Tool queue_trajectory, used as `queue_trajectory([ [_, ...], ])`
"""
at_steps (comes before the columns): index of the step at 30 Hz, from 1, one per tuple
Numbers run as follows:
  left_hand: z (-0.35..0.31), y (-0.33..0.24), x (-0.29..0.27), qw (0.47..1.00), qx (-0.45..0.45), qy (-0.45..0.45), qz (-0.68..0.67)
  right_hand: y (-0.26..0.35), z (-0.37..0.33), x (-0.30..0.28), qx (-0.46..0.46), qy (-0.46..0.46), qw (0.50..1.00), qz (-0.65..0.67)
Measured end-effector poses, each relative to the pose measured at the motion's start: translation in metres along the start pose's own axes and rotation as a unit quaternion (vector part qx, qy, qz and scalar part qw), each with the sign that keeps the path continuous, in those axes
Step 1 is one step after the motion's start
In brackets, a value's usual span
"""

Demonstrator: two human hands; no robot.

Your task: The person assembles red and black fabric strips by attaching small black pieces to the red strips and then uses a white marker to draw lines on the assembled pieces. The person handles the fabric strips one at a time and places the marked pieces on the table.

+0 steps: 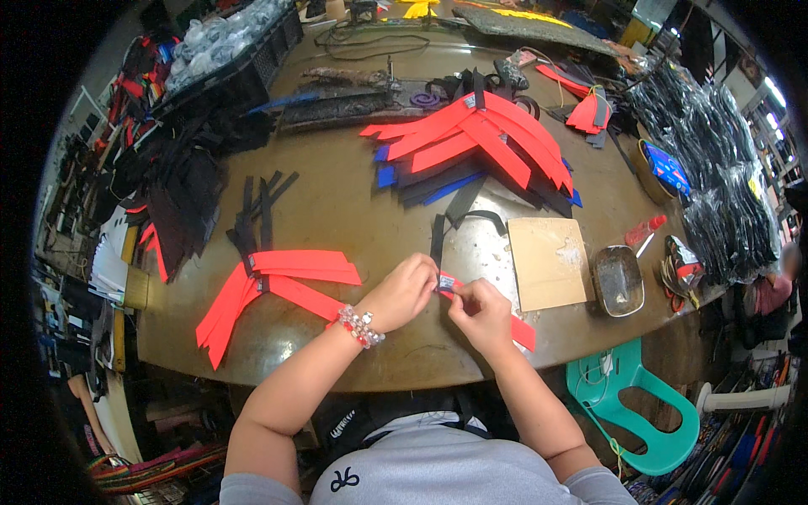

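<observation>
At the near edge of the table (320,198), the person's left hand (402,292) is closed, thumb and fingertips drawn together on the labelled end of a red strip (523,333); the right hand (486,318) pinches the same strip just beside it, thumb against curled forefinger. The strip lies between and under the hands, its free end showing past the right one, with a black strap (438,241) reaching away from the labelled end. It looks light, flat and pliable, not fragile, probably easy to grip but apt to sag or twist if held at one end; the labelled end, and the strip just beside it, seem the best places to take hold. The label (447,283) is a small pale-and-dark patch, too small to read. Left of the hands, a fan of red strips (307,265) carries similar small patches, likewise illegible. To the right lie a cardboard sheet (543,261) and a metal tray (619,271); beyond, a pile of red strips (505,145) lies over black and blue ones. A blue packet (667,167) at the far right bears printing, and the grey shirt (438,471) a curling black mark.
</observation>
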State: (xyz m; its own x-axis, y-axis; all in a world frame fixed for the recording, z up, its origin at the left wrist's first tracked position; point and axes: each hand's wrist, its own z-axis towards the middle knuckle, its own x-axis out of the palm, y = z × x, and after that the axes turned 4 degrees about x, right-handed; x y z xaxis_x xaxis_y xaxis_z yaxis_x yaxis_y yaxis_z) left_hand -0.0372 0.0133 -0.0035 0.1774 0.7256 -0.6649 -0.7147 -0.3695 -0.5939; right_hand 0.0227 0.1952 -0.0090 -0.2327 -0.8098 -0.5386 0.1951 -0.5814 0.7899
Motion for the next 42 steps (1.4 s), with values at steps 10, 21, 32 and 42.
queue_trajectory([
  [10, -0.002, -0.033, -0.026, 0.962, -0.266, -0.021, -0.061, 0.016, 0.034, -0.050, -0.049, 0.208, 0.977, 0.023],
  [21, -0.144, 0.073, -0.153, 0.877, -0.318, -0.167, 0.320, 0.057, 0.276, -0.091, -0.049, 0.021, 0.963, -0.263],
  [32, -0.159, 0.119, -0.232, 0.863, -0.410, -0.194, 0.220, -0.082, 0.057, -0.303, 0.237, -0.140, 0.958, 0.080],
  [42, -0.010, -0.028, -0.067, 0.957, -0.016, -0.143, 0.253, -0.166, -0.004, -0.329, 0.362, -0.161, 0.917, 0.056],
])
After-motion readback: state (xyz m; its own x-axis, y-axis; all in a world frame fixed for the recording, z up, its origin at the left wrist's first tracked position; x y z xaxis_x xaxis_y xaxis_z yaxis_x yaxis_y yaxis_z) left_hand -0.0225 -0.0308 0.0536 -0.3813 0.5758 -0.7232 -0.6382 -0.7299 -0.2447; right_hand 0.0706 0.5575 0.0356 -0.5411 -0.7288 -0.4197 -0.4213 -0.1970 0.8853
